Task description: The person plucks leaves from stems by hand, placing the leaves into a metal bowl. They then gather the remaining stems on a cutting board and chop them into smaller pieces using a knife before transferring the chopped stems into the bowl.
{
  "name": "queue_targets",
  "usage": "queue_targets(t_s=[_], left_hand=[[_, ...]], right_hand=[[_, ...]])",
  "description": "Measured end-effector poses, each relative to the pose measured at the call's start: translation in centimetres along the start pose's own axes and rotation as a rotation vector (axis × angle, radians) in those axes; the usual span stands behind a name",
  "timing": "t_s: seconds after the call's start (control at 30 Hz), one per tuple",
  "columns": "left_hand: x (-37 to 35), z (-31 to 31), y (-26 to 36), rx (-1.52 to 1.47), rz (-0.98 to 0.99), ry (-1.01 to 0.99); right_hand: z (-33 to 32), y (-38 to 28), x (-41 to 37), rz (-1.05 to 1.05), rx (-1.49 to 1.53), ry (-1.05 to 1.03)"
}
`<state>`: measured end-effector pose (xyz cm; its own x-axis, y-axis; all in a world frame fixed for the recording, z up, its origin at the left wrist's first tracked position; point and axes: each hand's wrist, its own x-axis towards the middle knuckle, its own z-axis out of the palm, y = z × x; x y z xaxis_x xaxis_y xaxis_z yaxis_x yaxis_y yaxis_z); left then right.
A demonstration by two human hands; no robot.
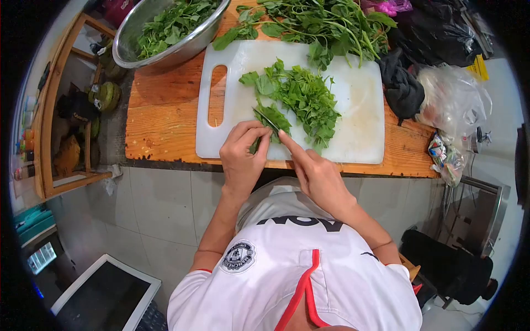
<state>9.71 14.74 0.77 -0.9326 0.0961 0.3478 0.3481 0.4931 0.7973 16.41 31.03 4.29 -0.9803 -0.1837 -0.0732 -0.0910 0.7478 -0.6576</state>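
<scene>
Near the front edge of a white cutting board [359, 132], my left hand [242, 151] is closed, its fingertips pinching a small bunch of leafy greens [274, 117]. My right hand [317, 174] grips a knife [265, 117], the index finger stretched along its back. The dark blade lies across the bunch, pointing away to the left; its handle is hidden in my palm. Beyond and to the right, a loose pile of cut greens [309, 102] covers the middle of the board.
A steel bowl [122, 47] with cut leaves stands at the back left of the wooden table [160, 121]. Uncut leafy stems [331, 25] lie along the board's far edge. On the right are a black cloth [400, 85] and clear plastic bags [450, 102].
</scene>
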Motion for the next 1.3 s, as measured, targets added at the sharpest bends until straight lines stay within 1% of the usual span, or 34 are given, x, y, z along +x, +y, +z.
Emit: queue_targets(t_s=[0.13,0.2,0.33,0.43,0.53,0.67,0.77,0.87,0.97,1.0,1.1,1.2,1.3], left_hand=[[0.2,0.0,0.3,-0.002,-0.019,0.007],[-0.1,-0.1,0.2,-0.012,-0.021,-0.011],[0.2,-0.3,0.2,-0.026,0.001,-0.039],[0.1,-0.5,0.4,-0.02,-0.02,-0.043],[0.7,-0.4,0.4,-0.007,-0.014,-0.032],[1.7,0.1,0.4,0.004,-0.011,-0.02],[1.6,-0.1,0.2,0.008,-0.005,-0.053],[1.3,-0.4,-0.2,-0.066,-0.002,-0.038],[1.1,-0.8,-1.3,-0.275,-0.11,0.095],[1.0,-1.1,-0.9,-0.408,-0.192,0.145],[0.4,-2.7,-1.2,-0.191,-0.091,0.162],[0.2,-3.8,0.7,0.193,0.071,-0.051],[-0.7,-2.7,-0.6,0.17,0.024,-0.038]], right_hand=[[-0.4,1.5,-2.0,-0.049,0.015,0.023],[-0.7,1.1,-2.1,-0.025,-0.011,0.006],[-0.3,1.2,0.4,-0.056,-0.04,0.043],[-1.0,1.1,1.9,-0.078,-0.04,0.016],[-2.2,1.8,2.0,-0.075,-0.001,0.066],[-3.4,1.6,1.9,-0.03,0.139,0.089],[-3.5,1.1,1.8,-0.027,0.191,0.133],[-3.0,1.3,1.6,-0.063,0.239,0.144],[-2.3,1.4,1.0,-0.107,0.248,0.133],[-2.0,1.4,0.8,-0.132,0.253,0.141],[-1.9,0.9,0.0,-0.136,0.24,0.072],[-1.8,0.7,-0.4,-0.11,0.176,-0.011],[-1.2,0.7,-0.6,-0.11,0.141,-0.03]])
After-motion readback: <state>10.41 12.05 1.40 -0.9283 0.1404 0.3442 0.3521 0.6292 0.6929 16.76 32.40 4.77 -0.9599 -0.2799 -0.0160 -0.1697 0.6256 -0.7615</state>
